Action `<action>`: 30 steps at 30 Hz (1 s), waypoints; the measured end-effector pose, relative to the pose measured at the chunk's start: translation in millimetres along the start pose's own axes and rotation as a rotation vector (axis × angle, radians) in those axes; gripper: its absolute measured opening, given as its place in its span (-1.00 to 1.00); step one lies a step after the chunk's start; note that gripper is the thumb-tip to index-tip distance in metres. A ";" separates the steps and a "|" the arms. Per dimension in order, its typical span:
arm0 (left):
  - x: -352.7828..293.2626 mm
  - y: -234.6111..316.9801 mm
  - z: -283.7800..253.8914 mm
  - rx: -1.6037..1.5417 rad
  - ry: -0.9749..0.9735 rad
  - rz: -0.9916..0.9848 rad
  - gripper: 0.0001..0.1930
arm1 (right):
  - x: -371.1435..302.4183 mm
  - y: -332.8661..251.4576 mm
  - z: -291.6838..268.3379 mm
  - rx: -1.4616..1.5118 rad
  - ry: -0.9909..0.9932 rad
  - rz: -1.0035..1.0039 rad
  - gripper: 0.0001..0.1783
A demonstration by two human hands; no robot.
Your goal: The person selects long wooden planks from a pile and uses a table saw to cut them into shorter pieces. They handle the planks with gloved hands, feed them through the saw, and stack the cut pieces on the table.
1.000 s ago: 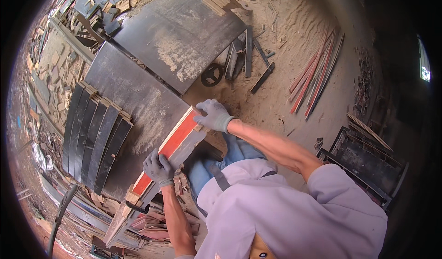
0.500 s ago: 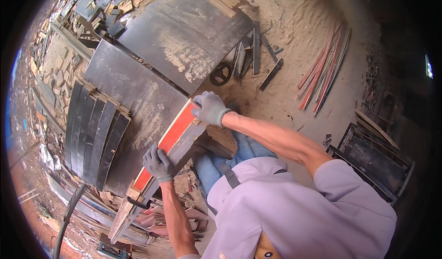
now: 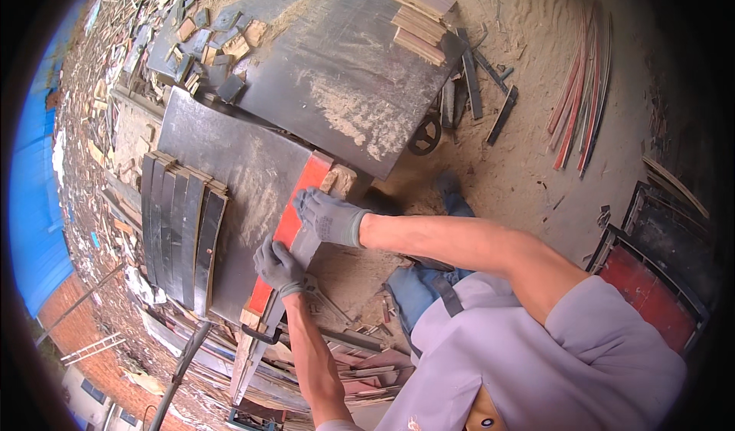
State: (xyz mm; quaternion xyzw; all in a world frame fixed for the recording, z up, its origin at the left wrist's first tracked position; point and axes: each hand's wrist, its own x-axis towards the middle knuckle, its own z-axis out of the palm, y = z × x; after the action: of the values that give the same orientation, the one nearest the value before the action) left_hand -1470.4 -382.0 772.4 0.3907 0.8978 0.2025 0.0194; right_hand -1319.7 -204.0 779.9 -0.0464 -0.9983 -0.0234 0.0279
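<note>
A long, narrow board strip with a red face [image 3: 314,172] lies along the near edge of a dark metal tabletop [image 3: 253,155], beside a grey guide bar. My left hand [image 3: 279,266], in a grey glove, grips the strip at its lower middle, fingers over the red face. Just above it, my right hand [image 3: 331,217], gloved too, is closed on the strip's middle. The parts of the strip under both hands are hidden. A rough wooden block [image 3: 340,180] sits beside the strip's far end. Near its lower end is a black clamp [image 3: 260,334].
Dark curved boards [image 3: 180,232] lie stacked on the table's left. A second metal tabletop [image 3: 337,56] adjoins behind, bearing sawdust, offcuts [image 3: 245,37] and strips [image 3: 419,29]. Black handwheel [image 3: 425,135] beneath its right edge. Long red strips [image 3: 573,109] lie on the sandy floor.
My right hand has moved from the strip's far end down towards my left hand, uncovering the far end and the wooden block. The whole view has shifted, showing more ground at left.
</note>
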 end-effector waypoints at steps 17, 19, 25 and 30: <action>5.6 -15.3 24.6 -0.021 0.133 0.060 -0.66 | 13.1 -9.5 35.7 -0.062 0.222 0.078 -0.48; 12.3 -28.0 26.1 -0.019 0.144 0.072 -0.66 | 20.8 -8.0 33.7 -0.052 0.185 0.061 -0.48; 21.6 -27.8 24.9 -0.035 0.127 0.030 -0.64 | 27.2 -7.3 33.0 0.005 0.204 0.109 -0.49; 3.8 -20.3 21.6 -0.017 0.093 0.018 -0.62 | 4.7 -11.6 23.1 0.034 0.205 0.126 -0.47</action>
State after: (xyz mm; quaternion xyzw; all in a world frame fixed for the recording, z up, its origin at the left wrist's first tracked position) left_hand -1483.0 -384.2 745.3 0.3888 0.8924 0.2280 -0.0210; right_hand -1326.7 -214.0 756.6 -0.1059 -0.9855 -0.0094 0.1322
